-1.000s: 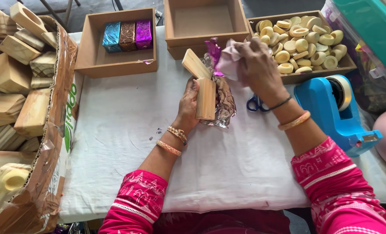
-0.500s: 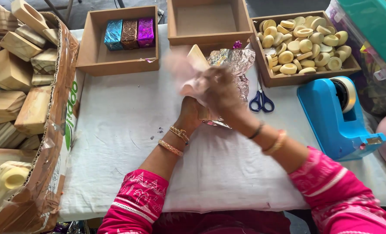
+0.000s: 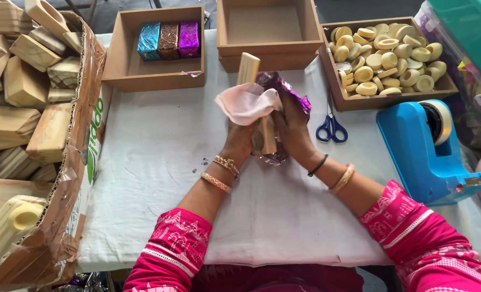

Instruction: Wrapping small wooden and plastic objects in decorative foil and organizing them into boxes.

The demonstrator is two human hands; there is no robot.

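Above the white-covered surface [image 3: 159, 162], the left hand [image 3: 238, 141] and right hand [image 3: 290, 132] close around an upright pale wooden block [image 3: 266, 135] between them, with a pink cloth [image 3: 246, 104] and crinkled purple foil [image 3: 284, 89] draped just beyond.

view: single head-worn camera | position: above the white cloth-covered table [image 3: 154, 162], at the person's seat | facing: steeply down and forward | range: close, forearms fill the lower frame | far edge: brown cardboard trays [image 3: 154, 65], floor beyond probably cropped | shared views: one only
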